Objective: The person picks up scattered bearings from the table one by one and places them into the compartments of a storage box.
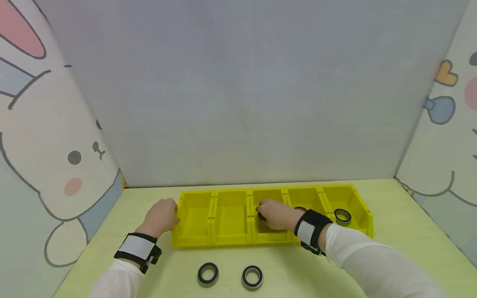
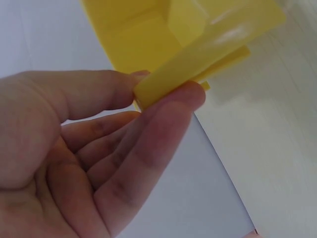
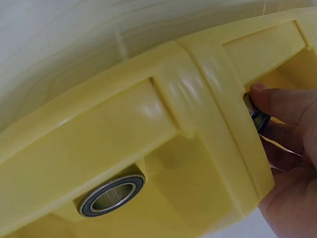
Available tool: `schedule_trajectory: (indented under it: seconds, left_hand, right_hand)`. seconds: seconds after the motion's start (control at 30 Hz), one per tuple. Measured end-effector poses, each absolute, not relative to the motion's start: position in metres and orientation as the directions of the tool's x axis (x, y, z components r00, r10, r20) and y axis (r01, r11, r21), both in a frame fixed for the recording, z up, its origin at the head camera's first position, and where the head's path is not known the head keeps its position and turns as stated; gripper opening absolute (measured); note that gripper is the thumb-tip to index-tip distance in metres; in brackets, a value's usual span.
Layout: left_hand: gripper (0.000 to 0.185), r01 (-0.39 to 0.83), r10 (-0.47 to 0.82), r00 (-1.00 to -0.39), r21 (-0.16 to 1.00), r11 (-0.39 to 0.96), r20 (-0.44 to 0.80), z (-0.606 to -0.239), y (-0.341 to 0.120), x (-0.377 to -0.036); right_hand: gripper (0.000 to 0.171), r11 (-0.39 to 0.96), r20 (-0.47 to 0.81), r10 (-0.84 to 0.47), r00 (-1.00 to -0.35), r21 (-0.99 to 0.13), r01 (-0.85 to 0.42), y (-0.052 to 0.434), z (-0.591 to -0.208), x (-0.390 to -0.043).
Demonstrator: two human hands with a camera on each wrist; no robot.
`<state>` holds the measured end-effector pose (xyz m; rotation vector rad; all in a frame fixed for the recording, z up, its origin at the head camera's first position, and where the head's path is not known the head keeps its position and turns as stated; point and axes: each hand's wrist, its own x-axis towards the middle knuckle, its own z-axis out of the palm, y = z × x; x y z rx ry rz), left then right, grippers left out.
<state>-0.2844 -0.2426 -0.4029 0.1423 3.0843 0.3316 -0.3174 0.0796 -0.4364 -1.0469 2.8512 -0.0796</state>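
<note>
Right hand of mine [image 1: 277, 214] reaches into the middle compartment [image 1: 270, 238] of the yellow bin row [image 1: 231, 239], and its thumb and fingers pinch one bearing [image 1: 262, 216]. This held bearing is at the fingertips, toward the left from the palm, and it is within the compartment walls; whether it touches the floor there, I cannot tell. In my judgement this relation counts most: the bearing is inside the walls, near to a divider, and my right hand is much the nearer one. A ring has no long side, but the row has its long axis from left to right across the bench [image 1: 175, 281]. My left hand [image 1: 161, 216] pinches the edge of the row's left end wall, well apart from the held bearing. Of this bearing I see only a small, dark part with some metal shine. Its look is clearer on the two loose bearings, [image 1: 208, 284] which lie flat on my side of the row: a black band between bright metal rings, around a round hole. One more bearing [image 1: 342, 223] sits in the rightmost compartment, and another [image 1: 299, 208] is partly hidden behind my right wrist.
</note>
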Motion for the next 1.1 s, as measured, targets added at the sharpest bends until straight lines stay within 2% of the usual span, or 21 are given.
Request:
schedule_trajectory:
  seconds: [0.27,0.47,0.83,0.93,1.1]
  left_hand:
    - [0.017,0.104,0.108,-0.994,0.212,0.972,-0.008,-0.405,-0.244,-0.284]
    - [0.020,0.103,0.107,-0.994,0.217,0.971,-0.004,-0.404,-0.244,-0.283]
    - [0.021,0.108,0.111,-0.994,0.224,0.969,-0.002,-0.404,-0.244,-0.284]
    - [0.020,0.104,0.107,-0.994,0.228,0.968,-0.002,-0.405,-0.244,-0.284]
    - [0.018,0.092,0.097,-0.995,0.232,0.968,-0.011,-0.406,-0.244,-0.284]
  right_hand:
    - [0.016,0.778,-0.103,-0.629,-0.771,-0.076,-0.624,0.079,-0.448,-0.321]
    - [0.007,0.752,-0.067,-0.659,-0.749,-0.051,-0.657,0.077,-0.460,-0.323]
    - [0.007,0.779,-0.055,-0.626,-0.778,-0.055,-0.624,0.075,-0.457,-0.317]
    - [0.013,0.788,-0.070,-0.616,-0.785,-0.027,-0.616,0.075,-0.454,-0.315]
    - [0.038,0.798,-0.089,-0.601,-0.794,-0.017,-0.602,0.079,-0.441,-0.311]
